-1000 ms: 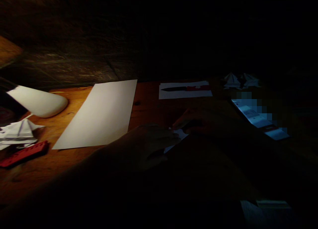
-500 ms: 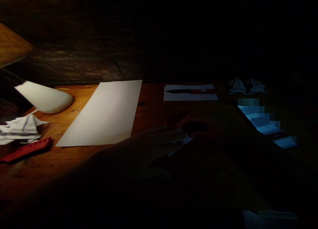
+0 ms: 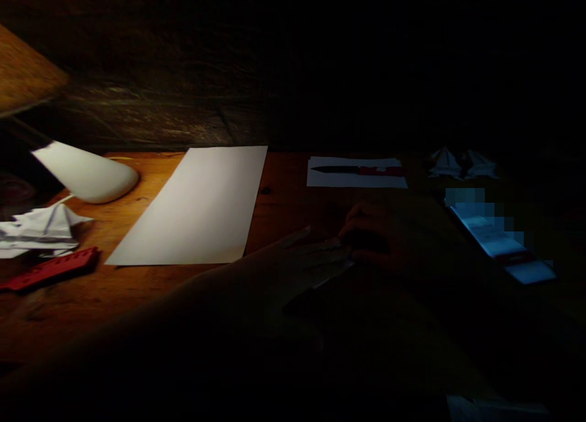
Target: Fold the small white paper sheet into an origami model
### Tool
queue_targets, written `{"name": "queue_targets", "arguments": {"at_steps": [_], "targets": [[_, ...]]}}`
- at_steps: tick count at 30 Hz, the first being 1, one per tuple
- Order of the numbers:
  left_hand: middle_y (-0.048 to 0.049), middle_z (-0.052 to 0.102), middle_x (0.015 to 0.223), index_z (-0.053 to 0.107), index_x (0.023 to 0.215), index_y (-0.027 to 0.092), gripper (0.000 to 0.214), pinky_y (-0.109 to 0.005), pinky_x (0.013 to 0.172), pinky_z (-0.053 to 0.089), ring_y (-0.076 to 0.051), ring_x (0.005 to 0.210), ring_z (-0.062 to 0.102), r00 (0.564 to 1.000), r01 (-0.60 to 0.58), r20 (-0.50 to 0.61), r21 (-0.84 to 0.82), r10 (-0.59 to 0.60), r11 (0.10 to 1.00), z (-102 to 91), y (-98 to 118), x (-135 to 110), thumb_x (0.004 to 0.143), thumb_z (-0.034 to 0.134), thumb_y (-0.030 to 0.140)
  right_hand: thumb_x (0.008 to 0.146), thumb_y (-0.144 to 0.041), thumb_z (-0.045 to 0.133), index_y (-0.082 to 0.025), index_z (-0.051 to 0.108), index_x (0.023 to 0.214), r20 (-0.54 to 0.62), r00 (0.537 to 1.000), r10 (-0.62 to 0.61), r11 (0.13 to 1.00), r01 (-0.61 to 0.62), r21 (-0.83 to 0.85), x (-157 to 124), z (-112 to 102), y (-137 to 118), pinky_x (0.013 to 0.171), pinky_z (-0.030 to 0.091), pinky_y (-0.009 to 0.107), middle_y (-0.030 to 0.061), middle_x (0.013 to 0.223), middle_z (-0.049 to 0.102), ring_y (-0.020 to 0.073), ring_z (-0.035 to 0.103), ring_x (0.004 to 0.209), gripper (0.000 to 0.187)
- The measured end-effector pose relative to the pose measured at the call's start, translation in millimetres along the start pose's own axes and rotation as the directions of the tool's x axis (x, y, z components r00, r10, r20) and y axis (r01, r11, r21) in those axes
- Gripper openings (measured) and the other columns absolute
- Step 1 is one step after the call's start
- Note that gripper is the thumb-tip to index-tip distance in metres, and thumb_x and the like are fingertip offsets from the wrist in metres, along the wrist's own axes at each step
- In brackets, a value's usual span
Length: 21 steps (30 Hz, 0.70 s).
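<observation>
In the dark middle of the table, my left hand [image 3: 293, 269] lies flat, its fingers stretched out over a small piece of white paper [image 3: 326, 281]. Only a thin strip of that paper shows past the fingers. My right hand [image 3: 373, 236] meets the left fingertips, its fingers bent and closed at the paper's far end. Shadow hides most of that grip. A large white sheet [image 3: 192, 208] lies left of the hands. Behind them, a knife with a dark blade and red handle [image 3: 357, 170] rests on a small stack of white paper [image 3: 320, 181].
A lamp with a white base [image 3: 86, 171] and tan shade [image 3: 27, 74] stands at the left. Near it are a folded paper piece [image 3: 46, 229] and a red notched object [image 3: 55, 269]. Two folded papers [image 3: 462, 164] and a lit phone [image 3: 499, 236], partly pixelated, lie at the right.
My right hand's fingers have shifted and now show more clearly, bent beside the left fingertips. My left hand stays flat on the paper. The view has moved slightly.
</observation>
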State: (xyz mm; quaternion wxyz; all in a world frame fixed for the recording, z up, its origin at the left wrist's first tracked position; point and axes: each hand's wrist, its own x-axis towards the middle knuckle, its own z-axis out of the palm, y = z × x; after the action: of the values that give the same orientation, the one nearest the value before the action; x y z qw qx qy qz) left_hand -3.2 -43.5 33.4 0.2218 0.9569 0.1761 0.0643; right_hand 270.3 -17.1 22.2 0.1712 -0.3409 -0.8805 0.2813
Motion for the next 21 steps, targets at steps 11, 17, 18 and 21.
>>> {"name": "queue_targets", "arguments": {"at_steps": [11,17,18,21], "targets": [[-0.0101,0.053,0.127,0.053,0.123,0.021,0.054,-0.052,0.101,0.047,-0.031,0.120,0.051,0.804,0.392,-0.453,-0.083,-0.385,0.916,21.5,-13.0,16.9,0.077,0.081,0.024,0.093,-0.034,0.064,-0.024,0.064,0.106,-0.021,0.983,0.184,0.983,-0.183,0.026,-0.4,28.8,5.9,0.072,0.045,0.033,0.0042,0.100,0.071,0.0209,0.064,0.085,0.016],[-0.0063,0.056,0.122,0.060,0.113,0.023,0.042,-0.051,0.097,0.046,-0.030,0.114,0.051,0.817,0.386,-0.437,-0.072,-0.377,0.920,21.5,-18.7,17.4,0.079,0.084,0.029,0.090,-0.027,0.066,-0.021,0.064,0.097,-0.052,0.990,0.129,0.992,-0.129,0.008,2.2,18.8,-7.8,0.072,0.045,0.032,0.0051,0.100,0.065,0.0189,0.059,0.086,0.009],[-0.0056,0.058,0.119,0.062,0.110,0.023,0.039,-0.051,0.096,0.046,-0.029,0.113,0.052,0.816,0.379,-0.435,-0.097,-0.382,0.920,20.5,-19.3,17.7,0.078,0.084,0.027,0.090,-0.025,0.066,-0.020,0.064,0.096,-0.061,0.993,0.105,0.994,-0.105,0.004,2.9,17.2,-10.6,0.074,0.046,0.032,0.0061,0.102,0.064,0.0194,0.059,0.089,0.008],[-0.0048,0.062,0.113,0.066,0.104,0.022,0.035,-0.049,0.095,0.047,-0.027,0.110,0.056,0.801,0.334,-0.445,-0.221,-0.400,0.916,18.4,-18.9,19.1,0.076,0.085,0.021,0.087,-0.024,0.069,-0.021,0.062,0.106,-0.083,0.988,0.128,0.991,-0.124,0.058,4.1,15.4,-17.0,0.078,0.049,0.034,0.0072,0.110,0.066,0.0211,0.062,0.094,0.021]]}}
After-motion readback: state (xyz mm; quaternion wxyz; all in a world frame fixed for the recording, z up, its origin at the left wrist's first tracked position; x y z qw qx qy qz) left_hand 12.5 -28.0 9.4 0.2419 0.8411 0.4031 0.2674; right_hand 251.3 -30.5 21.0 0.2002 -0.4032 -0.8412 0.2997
